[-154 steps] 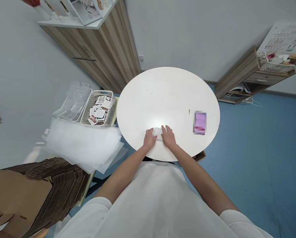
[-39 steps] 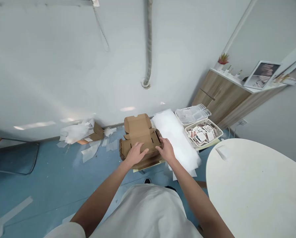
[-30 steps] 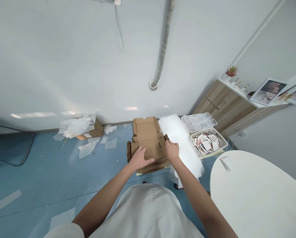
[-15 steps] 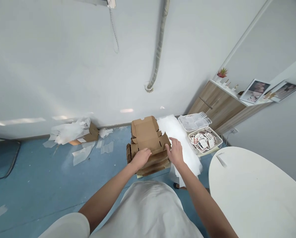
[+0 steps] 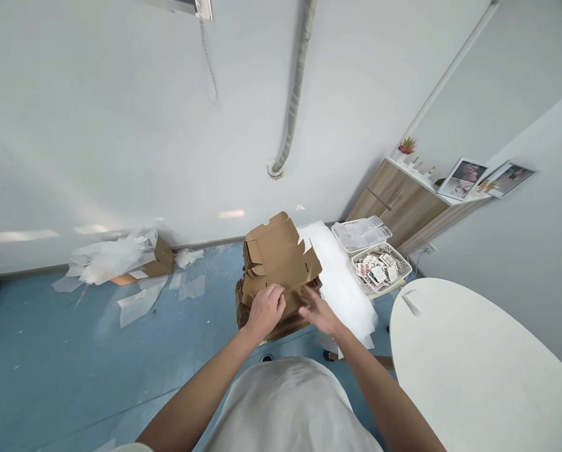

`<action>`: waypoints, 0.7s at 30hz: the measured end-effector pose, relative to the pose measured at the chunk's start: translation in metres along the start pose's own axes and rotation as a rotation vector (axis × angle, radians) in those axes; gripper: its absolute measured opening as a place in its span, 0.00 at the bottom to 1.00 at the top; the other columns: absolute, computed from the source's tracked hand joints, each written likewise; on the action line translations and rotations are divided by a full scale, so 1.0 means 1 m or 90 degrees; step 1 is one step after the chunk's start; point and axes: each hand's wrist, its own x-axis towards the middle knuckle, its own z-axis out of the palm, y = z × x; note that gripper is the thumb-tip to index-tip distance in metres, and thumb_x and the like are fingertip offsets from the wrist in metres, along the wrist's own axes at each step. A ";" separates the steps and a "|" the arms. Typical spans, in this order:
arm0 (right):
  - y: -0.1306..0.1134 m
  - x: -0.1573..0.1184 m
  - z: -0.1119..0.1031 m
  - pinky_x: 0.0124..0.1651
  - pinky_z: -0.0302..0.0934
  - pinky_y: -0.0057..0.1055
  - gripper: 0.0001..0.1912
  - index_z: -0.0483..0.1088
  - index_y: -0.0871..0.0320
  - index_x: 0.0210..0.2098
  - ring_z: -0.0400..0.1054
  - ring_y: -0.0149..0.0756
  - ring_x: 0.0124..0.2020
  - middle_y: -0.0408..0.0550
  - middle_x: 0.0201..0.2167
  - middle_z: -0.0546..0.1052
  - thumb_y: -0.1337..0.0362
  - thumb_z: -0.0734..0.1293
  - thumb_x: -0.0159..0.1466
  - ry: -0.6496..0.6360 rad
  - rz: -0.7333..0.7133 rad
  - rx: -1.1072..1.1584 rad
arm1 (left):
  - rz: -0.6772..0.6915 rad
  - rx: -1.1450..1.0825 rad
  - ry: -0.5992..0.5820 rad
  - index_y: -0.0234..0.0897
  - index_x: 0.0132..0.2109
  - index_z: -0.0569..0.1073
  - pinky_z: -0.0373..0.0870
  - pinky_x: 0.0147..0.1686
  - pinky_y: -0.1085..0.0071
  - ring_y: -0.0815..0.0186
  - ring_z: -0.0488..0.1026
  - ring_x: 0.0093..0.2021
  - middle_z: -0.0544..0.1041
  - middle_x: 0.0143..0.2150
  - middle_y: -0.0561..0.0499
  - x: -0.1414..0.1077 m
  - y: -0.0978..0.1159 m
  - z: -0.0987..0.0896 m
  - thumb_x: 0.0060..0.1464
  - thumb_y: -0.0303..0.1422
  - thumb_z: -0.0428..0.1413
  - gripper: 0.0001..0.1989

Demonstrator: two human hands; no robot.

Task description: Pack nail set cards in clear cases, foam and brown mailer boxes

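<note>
A brown cardboard box blank lies unfolded and tilted on top of a stack of flat cardboard. The fingers of my left hand are closed on the near edge of the blank. My right hand is open, its fingers spread and slightly blurred, just over the near right part of the cardboard. White foam sheets lie in a pile right beside the stack.
Right of the foam are a basket of printed cards and a clear-lidded tray. A round white table stands at the right, near a wooden cabinet. A carton with loose white wrapping sits left, by the wall.
The box blank has tilted, its near edge lifted in my left hand. My right hand has come off the right flap and moved lower and left. The view has shifted slightly.
</note>
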 end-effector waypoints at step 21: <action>0.031 -0.103 -0.107 0.49 0.57 0.35 0.23 0.61 0.58 0.52 0.63 0.37 0.48 0.48 0.48 0.70 0.62 0.54 0.58 0.658 0.180 -0.008 | 0.170 -0.176 -0.133 0.38 0.53 0.63 0.48 0.54 0.52 0.48 0.53 0.57 0.61 0.56 0.40 0.013 0.117 0.052 0.44 0.49 0.53 0.31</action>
